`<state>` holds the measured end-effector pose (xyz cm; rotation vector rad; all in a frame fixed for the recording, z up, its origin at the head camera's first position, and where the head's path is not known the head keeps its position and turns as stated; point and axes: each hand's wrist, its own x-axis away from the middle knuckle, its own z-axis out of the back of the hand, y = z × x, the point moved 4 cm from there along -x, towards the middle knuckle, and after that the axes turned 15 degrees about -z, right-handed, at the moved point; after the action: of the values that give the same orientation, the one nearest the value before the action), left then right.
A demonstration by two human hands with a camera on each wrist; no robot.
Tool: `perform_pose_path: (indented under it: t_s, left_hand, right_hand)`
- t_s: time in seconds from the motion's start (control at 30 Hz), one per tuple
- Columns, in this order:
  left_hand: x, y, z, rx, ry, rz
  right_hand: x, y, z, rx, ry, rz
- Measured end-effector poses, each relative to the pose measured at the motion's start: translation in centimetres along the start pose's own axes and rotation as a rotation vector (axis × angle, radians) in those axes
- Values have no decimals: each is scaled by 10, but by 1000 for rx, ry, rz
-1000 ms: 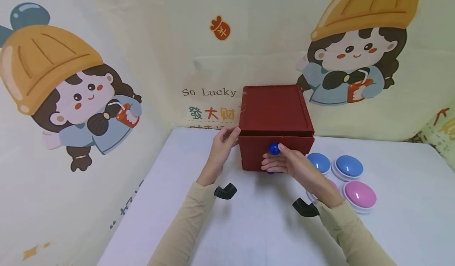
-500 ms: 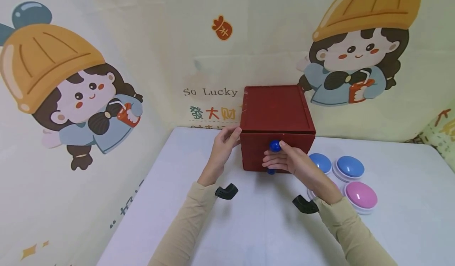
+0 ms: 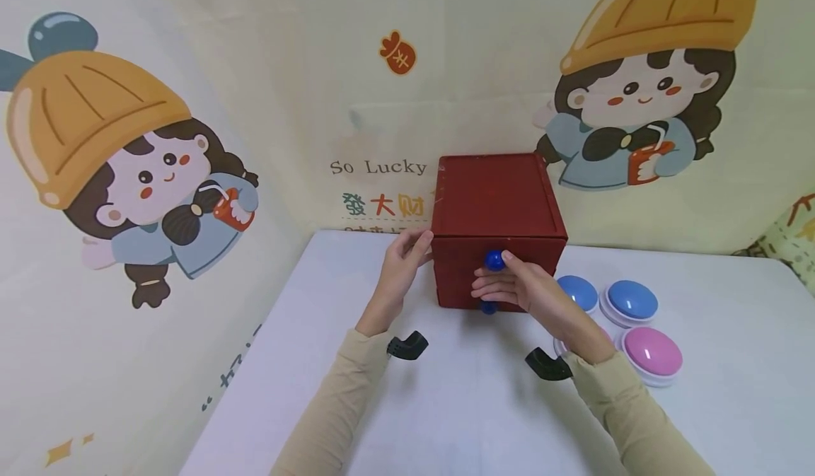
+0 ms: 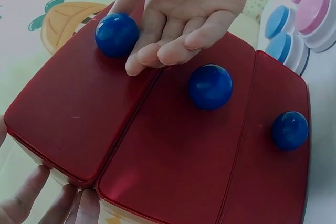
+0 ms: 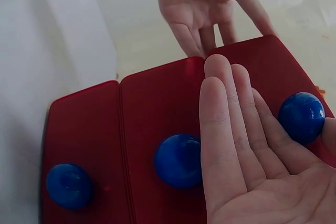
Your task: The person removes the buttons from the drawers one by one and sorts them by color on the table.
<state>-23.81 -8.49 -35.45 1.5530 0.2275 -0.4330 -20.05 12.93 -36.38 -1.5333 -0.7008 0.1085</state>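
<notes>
A red drawer box (image 3: 499,196) stands against the back wall, with round blue knobs down its front. All three drawer fronts lie flush in the left wrist view. My right hand (image 3: 518,287) is at the top blue knob (image 4: 116,35), thumb against it. Its other fingers (image 5: 215,124) are straight, held together in front of the middle blue knob (image 5: 178,161). At the box's left side is my left hand (image 3: 400,267). Its fingertips (image 4: 86,203) rest along that side, and its thumb reaches the upper front corner. The lowest blue knob (image 4: 290,130) is untouched.
Right of the box, blue domed buttons (image 3: 632,299) and pink domed buttons (image 3: 652,351) on white bases stand on the white table (image 3: 439,419). My right forearm partly covers one pink button. A cartoon-printed cloth (image 3: 477,59) hangs behind.
The top drawer has slid back into the box under my right hand, and the dark gap beneath the lid has closed. My left hand has stayed at the box's side.
</notes>
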Motion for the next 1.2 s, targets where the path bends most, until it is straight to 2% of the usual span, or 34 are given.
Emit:
perform_pose_path:
  t_s: [0.33, 0.77, 1.07, 1.2]
  left_hand:
    - [1, 3, 1, -2, -18, 9]
    - [3, 2, 0, -3, 0, -8]
    - [5, 8, -1, -5, 5, -2]
    - [8, 22, -2, 1, -3, 12]
  right_hand:
    - [-3, -1, 2, -18, -5, 11]
    - [-1, -1, 1, -16, -3, 2]
    - [3, -2, 1, 37, 67, 4]
    - [7, -3, 1, 91, 123, 6]
